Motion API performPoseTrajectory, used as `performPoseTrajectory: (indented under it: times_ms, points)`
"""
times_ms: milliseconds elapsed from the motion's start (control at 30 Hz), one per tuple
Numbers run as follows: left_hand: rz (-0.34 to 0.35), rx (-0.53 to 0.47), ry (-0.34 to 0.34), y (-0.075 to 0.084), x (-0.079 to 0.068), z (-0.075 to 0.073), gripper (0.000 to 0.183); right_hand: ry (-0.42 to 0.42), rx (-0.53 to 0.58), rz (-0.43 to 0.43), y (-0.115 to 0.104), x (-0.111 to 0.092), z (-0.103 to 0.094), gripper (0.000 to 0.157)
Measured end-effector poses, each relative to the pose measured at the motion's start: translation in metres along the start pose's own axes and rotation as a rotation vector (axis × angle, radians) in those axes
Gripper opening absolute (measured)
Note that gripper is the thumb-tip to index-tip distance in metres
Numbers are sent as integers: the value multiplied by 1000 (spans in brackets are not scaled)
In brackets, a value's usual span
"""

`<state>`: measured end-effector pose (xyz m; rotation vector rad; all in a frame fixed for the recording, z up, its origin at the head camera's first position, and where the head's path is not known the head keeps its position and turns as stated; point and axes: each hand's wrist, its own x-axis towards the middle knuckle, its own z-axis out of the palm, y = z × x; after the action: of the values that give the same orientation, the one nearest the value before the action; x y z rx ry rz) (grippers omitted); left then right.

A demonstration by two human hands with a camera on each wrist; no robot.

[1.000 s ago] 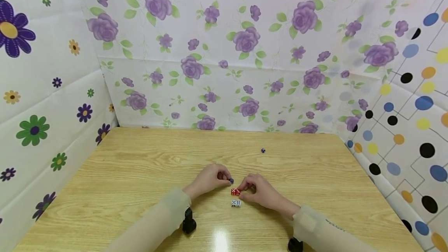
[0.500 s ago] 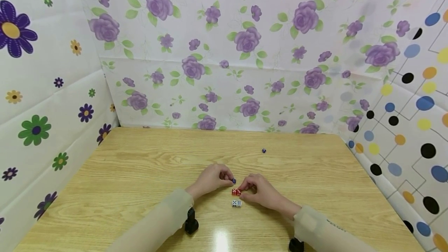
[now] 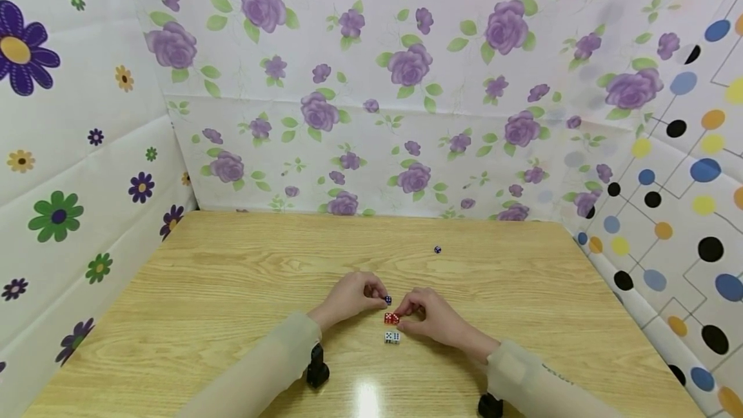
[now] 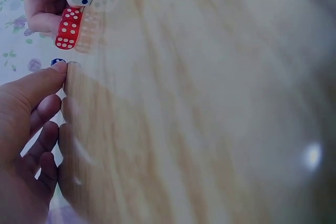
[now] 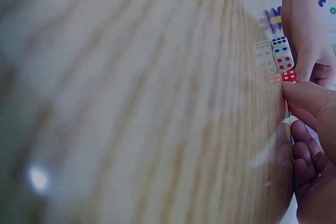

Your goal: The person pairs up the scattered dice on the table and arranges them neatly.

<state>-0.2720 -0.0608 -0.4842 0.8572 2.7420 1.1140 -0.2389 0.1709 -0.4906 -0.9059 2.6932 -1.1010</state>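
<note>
In the head view my left hand [image 3: 352, 295] pinches a dark blue die [image 3: 387, 300] on the table, just beyond a pair of red dice [image 3: 389, 318]. My right hand [image 3: 432, 318] holds the right end of that red pair between thumb and fingertip. Side by side on the near side of the reds sit two white dice [image 3: 391, 338], which neither hand touches. The left wrist view shows the blue die [image 4: 58, 61] mostly hidden behind the left thumb, slightly apart from the red dice [image 4: 68, 28]. From the right wrist, the thumb partly covers the red dice [image 5: 289, 76].
Another blue die [image 3: 438, 249] lies alone farther back on the wooden table [image 3: 261, 244], right of centre. Flowered cloth [image 3: 371, 82] hangs behind the table, with patterned cloth along both sides. Black camera mounts [image 3: 317, 369] stick out below the wrists.
My left hand has shifted slightly right with the blue die, mostly in the first half second. My right hand and the red and white dice have hardly moved.
</note>
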Motion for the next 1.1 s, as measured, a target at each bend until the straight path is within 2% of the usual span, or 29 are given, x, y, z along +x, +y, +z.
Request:
performPoseTrajectory:
  times_ms: [167, 300, 467, 600, 733, 900, 1100]
  points:
    - [-7, -7, -7, -2, 1, 0, 10, -5, -8, -5, 1, 0, -1, 15]
    - [-12, -10, -14, -2, 1, 1, 10, -41, -11, -8, 4, 0, -6, 19]
    - [-15, -29, -22, -2, 0, 2, 10, -107, 57, -40, 12, 3, -16, 27]
    - [-9, -28, -31, -2, 0, 1, 10, -123, 66, -78, 19, 9, -30, 26]
    - [5, -22, -46, -2, 1, 0, 9, -97, 28, -84, 30, 16, -47, 21]
    - [-4, -60, -59, -2, 1, -2, 8, -9, -23, -74, 50, 29, -73, 19]
    - [-10, -78, -69, -1, 1, -3, 8, 136, -42, 50, 81, 39, -98, 22]
